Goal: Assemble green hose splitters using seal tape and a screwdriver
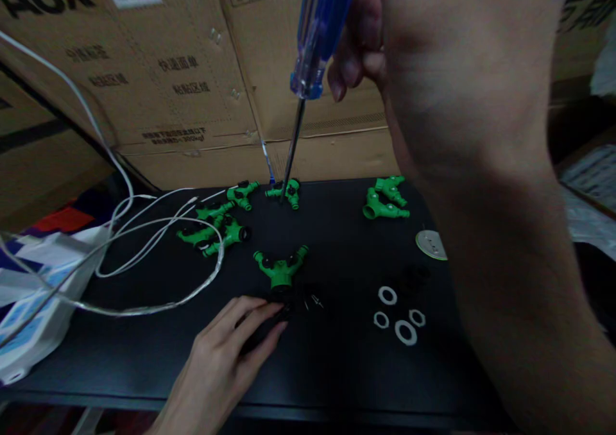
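Note:
A screwdriver [320, 34] with a clear blue handle hangs upright, slightly tilted, its shaft pointing down over the table. My right hand [359, 50] grips it close to the camera; the handle's top is cut off by the frame. Lower down, my left hand [231, 339] rests at the table, thumb and fingers closed around a small black part [287, 311] that barely shows against the black surface. Just beyond those fingertips stands a green Y-shaped hose connector [282, 271] with two black-knobbed arms. Small shiny metal bits [316, 301] lie right of the left fingertips.
Several green connectors [221, 233] cluster at left, with more along the back and a pair [385, 201] at right. White rings [405, 332] and a pale disc [431, 244] lie at right. White cables [144, 310] loop across the left. Cardboard boxes [192, 114] wall the back.

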Demonstrator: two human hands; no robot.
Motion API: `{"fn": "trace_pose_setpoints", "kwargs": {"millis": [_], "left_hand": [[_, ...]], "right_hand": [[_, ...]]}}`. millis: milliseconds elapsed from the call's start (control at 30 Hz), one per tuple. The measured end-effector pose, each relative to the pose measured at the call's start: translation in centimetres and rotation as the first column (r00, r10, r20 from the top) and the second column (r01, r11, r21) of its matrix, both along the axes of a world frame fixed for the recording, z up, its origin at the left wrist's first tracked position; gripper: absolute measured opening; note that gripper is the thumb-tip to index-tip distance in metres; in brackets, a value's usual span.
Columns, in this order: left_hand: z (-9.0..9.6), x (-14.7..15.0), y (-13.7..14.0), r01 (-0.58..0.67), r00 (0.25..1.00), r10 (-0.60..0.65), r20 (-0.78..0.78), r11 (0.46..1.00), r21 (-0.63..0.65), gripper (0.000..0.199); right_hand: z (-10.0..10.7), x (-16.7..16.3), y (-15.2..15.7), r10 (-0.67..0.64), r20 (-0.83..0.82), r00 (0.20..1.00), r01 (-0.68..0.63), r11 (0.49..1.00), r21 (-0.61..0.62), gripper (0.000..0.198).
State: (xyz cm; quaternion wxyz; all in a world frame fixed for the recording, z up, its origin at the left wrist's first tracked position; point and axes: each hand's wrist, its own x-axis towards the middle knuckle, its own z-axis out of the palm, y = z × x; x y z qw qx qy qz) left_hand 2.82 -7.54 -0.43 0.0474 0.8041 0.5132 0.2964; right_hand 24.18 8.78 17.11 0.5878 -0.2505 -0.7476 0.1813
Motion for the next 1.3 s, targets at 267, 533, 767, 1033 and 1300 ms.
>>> {"fn": "trace_pose_setpoints", "kwargs": {"millis": [267, 533, 767, 1033, 1300], "left_hand": [[-1.3, 3.3, 1.0, -0.001, 0.998, 0.005, 0.069, 0.998, -0.057, 0.023], [1.8, 1.7, 1.6, -0.092, 0.986, 0.079, 0.145, 0.992, 0.089, 0.023], [3.1, -0.4, 8.2, 0.217, 0.964, -0.167, 0.205, 0.943, -0.252, 0.042], [1.1, 1.3, 10.5, 0.312, 0.921, -0.203, 0.332, 0.894, -0.321, 0.026], [0.8, 1.1, 10.7, 0.274, 0.914, -0.127, 0.384, 0.893, -0.357, 0.031]], "right_hand": [[-4.2, 1.8, -2.0, 0.199, -0.149, 0.969, -0.210, 0.976, -0.060, 0.034], [-0.4, -3.9, 0.1, 0.406, -0.475, 0.781, -0.446, 0.895, 0.031, 0.024], [-2.6, -5.3, -1.9, 0.327, -0.643, 0.693, -0.550, 0.816, -0.177, 0.020], [-3.0, -5.9, -2.3, 0.293, -0.686, 0.666, -0.568, 0.796, -0.212, 0.033], [-3.4, -6.0, -2.2, 0.274, -0.643, 0.715, -0.531, 0.811, -0.245, 0.038]]}}
